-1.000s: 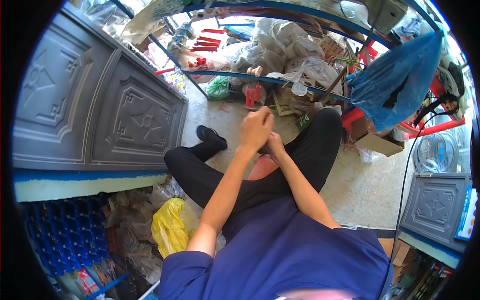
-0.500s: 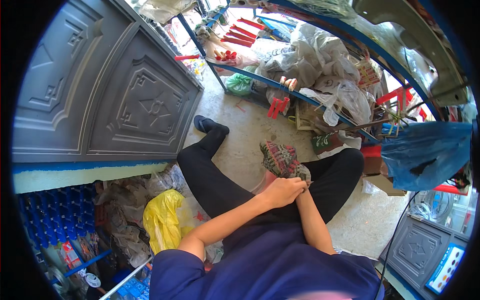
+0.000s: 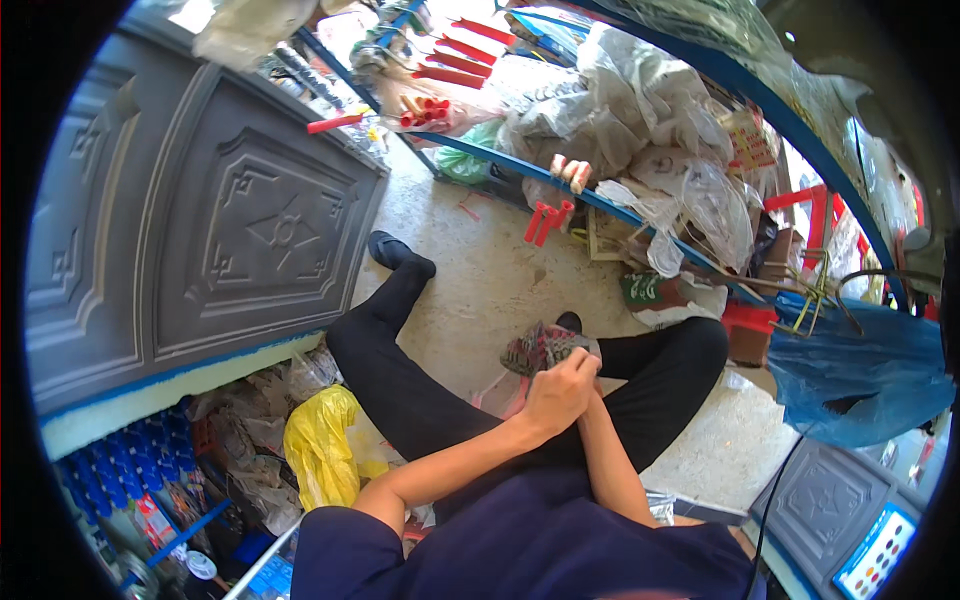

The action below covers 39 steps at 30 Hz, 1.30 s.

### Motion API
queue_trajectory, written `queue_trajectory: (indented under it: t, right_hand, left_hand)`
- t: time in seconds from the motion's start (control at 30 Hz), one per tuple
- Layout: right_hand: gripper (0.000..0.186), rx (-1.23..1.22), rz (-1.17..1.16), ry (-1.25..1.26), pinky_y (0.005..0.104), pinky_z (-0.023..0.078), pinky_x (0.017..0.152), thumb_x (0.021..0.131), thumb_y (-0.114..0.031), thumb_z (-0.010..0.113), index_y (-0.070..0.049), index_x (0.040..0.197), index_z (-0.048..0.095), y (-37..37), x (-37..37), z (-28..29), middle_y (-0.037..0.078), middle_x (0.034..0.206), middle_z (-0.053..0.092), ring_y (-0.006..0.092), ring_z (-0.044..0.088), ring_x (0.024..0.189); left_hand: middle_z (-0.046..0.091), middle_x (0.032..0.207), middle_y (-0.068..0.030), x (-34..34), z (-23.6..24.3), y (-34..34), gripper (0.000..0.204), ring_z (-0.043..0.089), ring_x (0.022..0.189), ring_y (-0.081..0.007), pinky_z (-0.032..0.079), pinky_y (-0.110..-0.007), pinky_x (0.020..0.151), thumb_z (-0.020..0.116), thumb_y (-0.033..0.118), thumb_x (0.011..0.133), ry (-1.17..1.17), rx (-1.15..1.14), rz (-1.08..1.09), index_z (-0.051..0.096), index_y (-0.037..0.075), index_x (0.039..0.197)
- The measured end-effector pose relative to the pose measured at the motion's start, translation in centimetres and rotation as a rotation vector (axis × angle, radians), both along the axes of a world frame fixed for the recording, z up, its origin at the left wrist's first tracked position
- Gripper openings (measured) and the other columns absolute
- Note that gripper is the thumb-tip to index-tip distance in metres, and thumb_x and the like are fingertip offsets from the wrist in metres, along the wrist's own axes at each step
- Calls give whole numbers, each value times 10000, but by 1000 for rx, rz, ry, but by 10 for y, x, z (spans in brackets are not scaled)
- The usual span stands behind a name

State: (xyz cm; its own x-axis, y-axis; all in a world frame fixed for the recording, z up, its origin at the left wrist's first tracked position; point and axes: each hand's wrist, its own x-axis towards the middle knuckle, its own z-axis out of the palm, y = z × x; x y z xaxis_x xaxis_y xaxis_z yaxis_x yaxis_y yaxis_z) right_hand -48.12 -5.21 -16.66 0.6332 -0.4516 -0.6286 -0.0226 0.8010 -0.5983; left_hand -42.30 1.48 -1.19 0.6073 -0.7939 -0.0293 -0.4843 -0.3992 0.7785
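Observation:
My left hand [image 3: 556,398] is closed on the lower edge of a checked, patterned cloth [image 3: 532,345] in grey, red and black, held up between my bent knees. My right hand [image 3: 592,405] is behind the left at the same spot, its fingers hidden. Pink translucent plastic [image 3: 492,398] lies below the cloth. My legs in black trousers [image 3: 385,400] are spread to either side.
Grey panelled doors [image 3: 285,228] stand left. Ahead, a blue-framed rack [image 3: 635,205] holds plastic bags and red tubes [image 3: 547,222]. A blue bag [image 3: 855,370] hangs right, near a dark cable [image 3: 768,508]. A yellow bag [image 3: 318,450] lies lower left.
The patterned cloth, not visible a second ago, came into view, then shifted down and leftward. My hands moved lower toward my lap and are together at its edge. The viewpoint shifted.

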Motion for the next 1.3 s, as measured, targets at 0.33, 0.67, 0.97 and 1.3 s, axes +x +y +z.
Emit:
queue_trajectory:
  t: [0.33, 0.67, 0.97, 1.3]
  right_hand:
    - [247, -6, -139, 63, 258, 495, 721, 1021, -250, 522, -23, 1053, 615, -11, -21, 1, 20, 895, 632, 117, 608, 814]
    - [236, -77, -25, -3, 255, 489, 721, 1023, -243, 518, -28, 1055, 608, -17, -4, 18, 14, 889, 618, 111, 594, 810]
    - [225, -181, 41, -75, 252, 484, 722, 1025, -238, 515, -32, 1056, 602, -12, 29, 49, 10, 884, 605, 105, 582, 807]
    - [214, -297, 100, -123, 249, 478, 722, 1027, -231, 512, -37, 1058, 595, -9, 40, 77, 4, 878, 591, 98, 569, 803]
  left_hand:
    - [595, 1046, -100, 13, 11, -17, 84, 657, 824, -323, 544, -416, 676, 620, 56, 890, 119, -139, -9, 626, 44, 973]
    - [621, 1115, -122, 137, 11, 13, 278, 606, 1088, -305, 509, -412, 925, 715, 53, 804, -215, -271, -260, 617, 82, 1062]
    - [553, 1337, -110, 515, 9, 105, 523, 506, 1283, -297, 330, -561, 1110, 669, 342, 866, -912, 725, 269, 572, 141, 1339]
    - [718, 1031, -163, 523, -17, 121, 274, 675, 1005, -393, 461, -551, 921, 563, 323, 965, -640, 900, 335, 606, 101, 1120]
